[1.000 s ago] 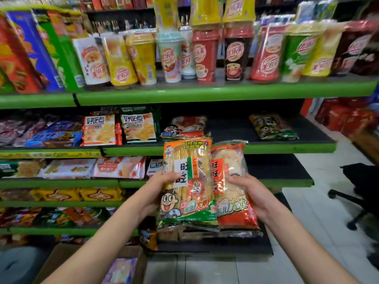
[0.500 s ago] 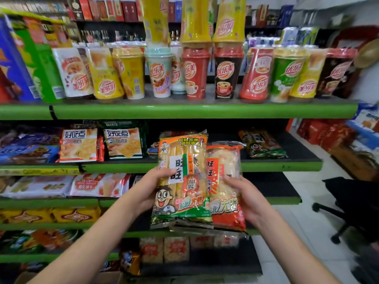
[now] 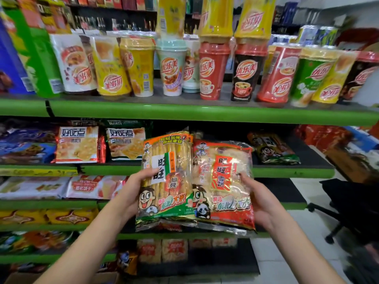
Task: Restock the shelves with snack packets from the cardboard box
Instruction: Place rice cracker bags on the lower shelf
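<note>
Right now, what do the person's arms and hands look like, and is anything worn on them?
Both forearms are bare as far as the picture shows. No sleeve, glove, watch or ring is visible on the left hand or the right hand.

Green shelves [image 3: 184, 111] bearing drink cups [image 3: 213, 70]

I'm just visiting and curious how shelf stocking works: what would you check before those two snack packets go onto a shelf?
1. Left hand grips the green-trimmed rice cracker packet: ok.
2. Right hand grips the red-trimmed rice cracker packet: ok.
3. Bare space on the dark shelf board with green edge, right of the matching packet lying there: ok.
4. Packets undamaged: cannot tell.
5. Path to that shelf unblocked: ok.
</note>
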{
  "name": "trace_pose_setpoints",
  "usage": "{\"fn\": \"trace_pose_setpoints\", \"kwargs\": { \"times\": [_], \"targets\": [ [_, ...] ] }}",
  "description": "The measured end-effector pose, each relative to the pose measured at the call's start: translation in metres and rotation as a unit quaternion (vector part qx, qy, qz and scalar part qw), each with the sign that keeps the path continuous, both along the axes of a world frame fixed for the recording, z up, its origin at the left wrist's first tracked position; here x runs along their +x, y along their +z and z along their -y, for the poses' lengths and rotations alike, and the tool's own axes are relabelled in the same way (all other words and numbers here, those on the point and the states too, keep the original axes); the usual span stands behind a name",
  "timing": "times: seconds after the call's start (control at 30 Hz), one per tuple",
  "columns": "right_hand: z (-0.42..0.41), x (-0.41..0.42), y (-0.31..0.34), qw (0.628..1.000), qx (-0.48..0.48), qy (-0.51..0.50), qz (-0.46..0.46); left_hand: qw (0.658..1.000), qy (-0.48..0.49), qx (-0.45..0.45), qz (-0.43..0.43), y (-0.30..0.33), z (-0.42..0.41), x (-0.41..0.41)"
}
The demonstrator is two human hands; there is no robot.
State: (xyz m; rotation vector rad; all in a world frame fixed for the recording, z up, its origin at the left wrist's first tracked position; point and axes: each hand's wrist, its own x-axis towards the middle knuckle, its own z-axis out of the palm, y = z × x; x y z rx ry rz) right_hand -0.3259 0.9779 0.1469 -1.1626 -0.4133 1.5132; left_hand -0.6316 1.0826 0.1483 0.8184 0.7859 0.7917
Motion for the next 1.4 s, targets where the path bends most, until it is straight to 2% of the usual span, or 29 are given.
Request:
{"fn": "trace_pose_setpoints", "kwargs": {
  "times": [0.37, 0.67, 0.8, 1.07, 1.37, 1.4],
  "targets": [
    [-0.026, 0.032, 0.032, 0.988, -0.023, -0.086, 0.128, 0.999, 0.043, -0.010, 0.003, -0.011, -0.031, -0.056],
    [-0.075, 0.062, 0.059, 0.963, -0.054, -0.090, 0.249, 0.997, 0.076, -0.007, -0.034, -0.003, -0.026, -0.059],
    [-0.108, 0.082, 0.073, 0.935, -0.060, -0.060, 0.345, 0.993, 0.115, 0.000, -0.020, 0.002, -0.022, -0.058],
    [-0.167, 0.093, 0.064, 0.901, -0.079, 0.037, 0.425, 0.984, 0.171, -0.014, -0.044, -0.003, -0.002, -0.050],
    [-0.196, 0.091, 0.046, 0.907, -0.096, 0.059, 0.406, 0.979, 0.197, -0.037, -0.035, -0.009, 0.021, -0.055],
    [-0.197, 0.092, 0.043, 0.897, -0.088, 0.062, 0.430, 0.978, 0.201, -0.037, -0.036, -0.009, 0.022, -0.056]
  ]
}}
